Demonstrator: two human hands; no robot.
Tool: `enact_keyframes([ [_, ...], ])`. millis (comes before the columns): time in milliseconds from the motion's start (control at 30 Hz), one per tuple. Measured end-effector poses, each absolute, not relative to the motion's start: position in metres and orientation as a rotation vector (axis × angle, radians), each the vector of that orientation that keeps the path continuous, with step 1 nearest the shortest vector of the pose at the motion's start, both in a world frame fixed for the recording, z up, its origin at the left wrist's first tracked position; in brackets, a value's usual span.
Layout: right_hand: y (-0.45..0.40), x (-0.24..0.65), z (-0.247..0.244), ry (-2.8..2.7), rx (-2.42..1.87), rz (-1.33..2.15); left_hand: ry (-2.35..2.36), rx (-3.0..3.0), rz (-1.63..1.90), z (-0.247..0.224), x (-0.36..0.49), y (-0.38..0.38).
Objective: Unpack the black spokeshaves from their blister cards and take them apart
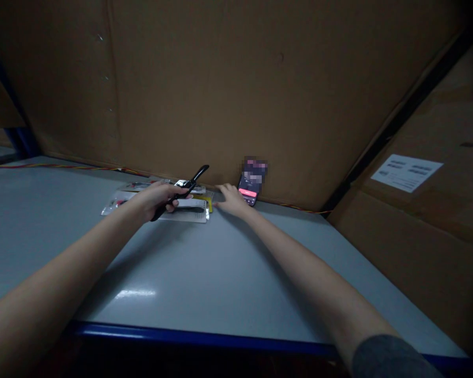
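Observation:
My left hand [161, 199] is closed around a black long-handled tool [194, 180], held tilted with one end up to the right. Its exact kind is hard to make out. Below it, flat clear packages [185, 211] with white cards and dark items inside lie on the table. A yellow piece [209, 203] shows at their right end. My right hand [232, 200] is just right of the packages, fingers apart and pointing left, with nothing visible in it. Beside it, a lit phone [251, 184] leans against the cardboard.
The grey table [205, 283] has a blue front edge [197, 336]. A cardboard wall [205, 89] stands behind, and a cardboard panel with a white label [407, 172] stands at the right. Thin red and yellow wires [79, 167] run along the back.

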State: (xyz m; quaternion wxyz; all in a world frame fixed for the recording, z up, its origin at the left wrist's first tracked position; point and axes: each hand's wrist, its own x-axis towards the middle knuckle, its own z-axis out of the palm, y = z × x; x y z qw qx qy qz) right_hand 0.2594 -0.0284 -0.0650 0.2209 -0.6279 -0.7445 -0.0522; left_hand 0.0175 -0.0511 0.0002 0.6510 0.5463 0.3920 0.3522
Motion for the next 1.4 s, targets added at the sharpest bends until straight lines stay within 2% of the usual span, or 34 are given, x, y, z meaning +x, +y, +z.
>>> enact_keyframes([
  [200,0.001,0.258,-0.065,-2.198,-1.746,-0.111,0.904,1.246,0.843,-0.004,0.012,-0.042],
  [500,-0.003,0.269,-0.059,-2.185,-1.69,-0.272,0.943,1.31,0.839,0.0,0.01,-0.046],
  [933,-0.004,0.292,-0.001,-2.096,-1.585,-0.468,1.08,1.41,0.726,-0.01,0.006,-0.035],
  [1067,-0.019,0.312,0.016,-2.008,-1.544,-0.506,0.934,1.387,0.64,-0.008,0.001,-0.032],
  [1200,-0.051,0.331,0.025,-1.893,-1.324,-0.5,0.783,1.296,0.516,-0.009,-0.005,-0.029],
  [1400,-0.108,0.329,0.014,-1.574,-1.052,-0.243,0.884,1.215,0.424,-0.013,-0.009,-0.025],
])
